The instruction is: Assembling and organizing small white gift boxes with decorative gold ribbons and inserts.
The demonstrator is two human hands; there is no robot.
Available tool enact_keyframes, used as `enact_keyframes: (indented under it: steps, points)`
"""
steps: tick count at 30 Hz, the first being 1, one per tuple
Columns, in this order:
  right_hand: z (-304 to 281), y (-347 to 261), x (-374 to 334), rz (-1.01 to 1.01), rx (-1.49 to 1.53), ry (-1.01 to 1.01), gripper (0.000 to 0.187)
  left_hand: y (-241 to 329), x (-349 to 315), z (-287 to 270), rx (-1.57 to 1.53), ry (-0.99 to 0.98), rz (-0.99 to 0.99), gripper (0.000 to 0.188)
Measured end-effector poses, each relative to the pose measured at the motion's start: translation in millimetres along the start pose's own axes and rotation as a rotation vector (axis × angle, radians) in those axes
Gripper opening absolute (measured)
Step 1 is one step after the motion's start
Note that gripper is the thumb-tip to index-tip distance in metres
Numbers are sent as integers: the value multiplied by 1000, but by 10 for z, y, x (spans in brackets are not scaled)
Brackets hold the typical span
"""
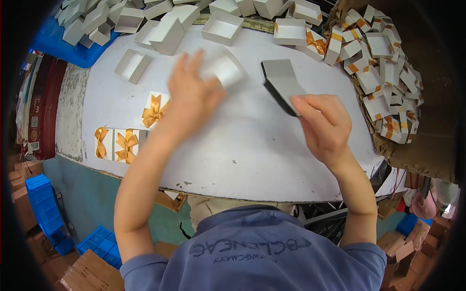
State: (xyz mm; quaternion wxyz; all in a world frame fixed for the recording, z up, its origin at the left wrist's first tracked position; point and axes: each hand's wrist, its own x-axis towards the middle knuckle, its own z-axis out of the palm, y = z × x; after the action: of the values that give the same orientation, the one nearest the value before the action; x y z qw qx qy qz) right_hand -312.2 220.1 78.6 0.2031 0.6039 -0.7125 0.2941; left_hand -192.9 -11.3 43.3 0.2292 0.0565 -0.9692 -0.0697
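My right hand [326, 123] pinches the lower end of a thin, bent insert pad [281, 77], light grey on its face with a black edge, held above the table. Blurred by motion, my left hand [194, 99] hovers left of centre with its fingers apart. Just beside those fingers is a white open box [225, 68], smeared too; whether they touch it I cannot tell. Below and left of this hand lie small white boxes with gold ribbon bows: one single box [155, 109] and a pair [127, 144] near the table's front edge.
White open box halves [222, 28] line the table's [252, 160] far edge. More white boxes fill a blue crate [73, 48] at the far left. A large carton [422, 150] on the right holds many boxes with gold ribbon. Blue crates [43, 206] stand on the floor.
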Motion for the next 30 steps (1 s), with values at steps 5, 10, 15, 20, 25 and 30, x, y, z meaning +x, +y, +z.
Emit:
enact_keyframes:
  steps: [5,10,15,20,25,30]
  points:
    - [359,-298,33,-219,109,-324,26,514,-278,-106,-630,-359,-257,43]
    - [478,-272,261,-48,559,-445,11,384,-581,24,-692,-71,-82,60]
    - [493,1092,657,-73,-524,-240,24,218,-649,-243,-190,-201,188,71]
    - [445,644,656,239,123,-64,40,130,-636,-127,-347,-248,156,73]
    - [804,164,563,699,934,-638,26,31,-593,179,-841,-16,54,106]
    - [750,-223,274,322,465,-403,20,154,-386,42,-608,-194,135,98]
